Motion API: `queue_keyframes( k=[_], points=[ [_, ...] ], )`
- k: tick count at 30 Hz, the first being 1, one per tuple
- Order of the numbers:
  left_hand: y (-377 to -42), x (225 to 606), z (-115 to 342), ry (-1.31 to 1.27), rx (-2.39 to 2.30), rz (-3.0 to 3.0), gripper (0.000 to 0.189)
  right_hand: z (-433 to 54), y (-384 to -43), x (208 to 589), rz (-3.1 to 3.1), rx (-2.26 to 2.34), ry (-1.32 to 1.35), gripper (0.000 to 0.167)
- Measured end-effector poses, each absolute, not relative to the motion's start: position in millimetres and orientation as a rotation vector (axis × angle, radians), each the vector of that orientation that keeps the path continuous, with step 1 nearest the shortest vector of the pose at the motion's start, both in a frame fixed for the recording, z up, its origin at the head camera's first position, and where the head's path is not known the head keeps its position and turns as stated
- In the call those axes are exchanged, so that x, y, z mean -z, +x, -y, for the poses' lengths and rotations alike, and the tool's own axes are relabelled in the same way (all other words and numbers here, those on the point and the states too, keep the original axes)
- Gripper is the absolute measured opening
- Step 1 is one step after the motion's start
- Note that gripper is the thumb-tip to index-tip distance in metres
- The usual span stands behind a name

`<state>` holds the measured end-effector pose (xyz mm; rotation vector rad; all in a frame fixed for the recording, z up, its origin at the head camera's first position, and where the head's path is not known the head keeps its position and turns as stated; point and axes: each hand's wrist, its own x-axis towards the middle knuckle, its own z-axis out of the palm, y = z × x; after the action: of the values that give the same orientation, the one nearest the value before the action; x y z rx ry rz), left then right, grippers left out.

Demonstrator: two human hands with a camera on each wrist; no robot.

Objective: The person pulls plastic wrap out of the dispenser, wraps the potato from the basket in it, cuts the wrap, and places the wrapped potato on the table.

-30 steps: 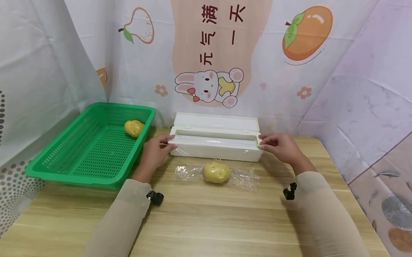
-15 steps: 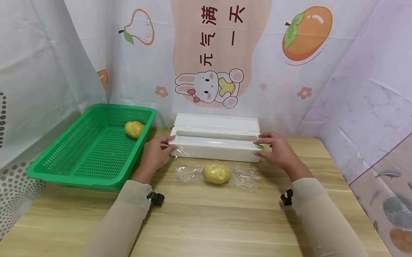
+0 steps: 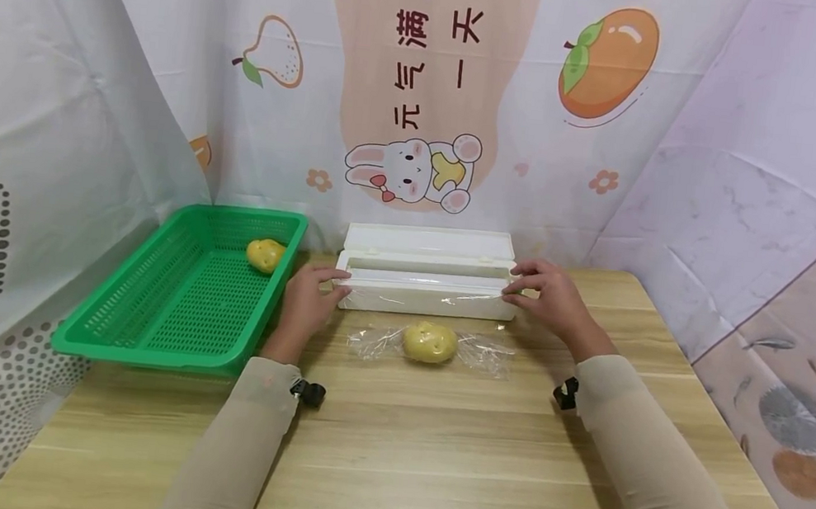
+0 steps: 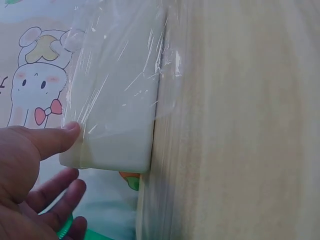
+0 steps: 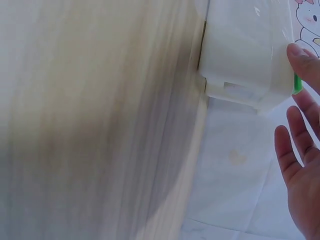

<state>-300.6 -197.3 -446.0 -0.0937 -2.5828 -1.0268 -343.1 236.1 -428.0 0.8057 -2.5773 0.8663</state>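
Observation:
A white cling film box (image 3: 425, 303) stands at the back of the table, its lid (image 3: 428, 241) tipped back. Clear film (image 4: 125, 75) hangs over its front face. At the box's left end my left hand (image 3: 307, 302) holds the edge between thumb and forefinger, the other fingers spread below. My right hand (image 3: 552, 303) is at the opposite end, thumb and forefinger pinching around a small green slide cutter (image 5: 298, 84) on the edge. In front of the box lies a potato (image 3: 430, 342) wrapped in film, the loose ends spread to both sides.
On the left stands a green basket (image 3: 143, 356) with one potato (image 3: 265, 255) near its right wall. A printed curtain (image 3: 426, 82) hangs right behind the box. The wooden table (image 3: 430, 472) extends toward me.
My right hand has shifted slightly left and inward along the box's right end. The green cutter, visible earlier in the head view, is now covered by my fingers. My left hand stays put.

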Motion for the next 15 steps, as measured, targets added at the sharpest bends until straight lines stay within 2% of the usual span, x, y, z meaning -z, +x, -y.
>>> queue_keyframes(
  k=[7, 15],
  points=[
    [-300, 446, 195, -0.143, 1.025, 2.515, 0.013, -236, -341, 430, 2.516, -0.809, 0.844, 0.008],
    [-295, 445, 196, -0.169, 1.021, 2.526, 0.013, -236, -333, 427, 2.520, -0.782, 0.817, 0.007]
  ],
)
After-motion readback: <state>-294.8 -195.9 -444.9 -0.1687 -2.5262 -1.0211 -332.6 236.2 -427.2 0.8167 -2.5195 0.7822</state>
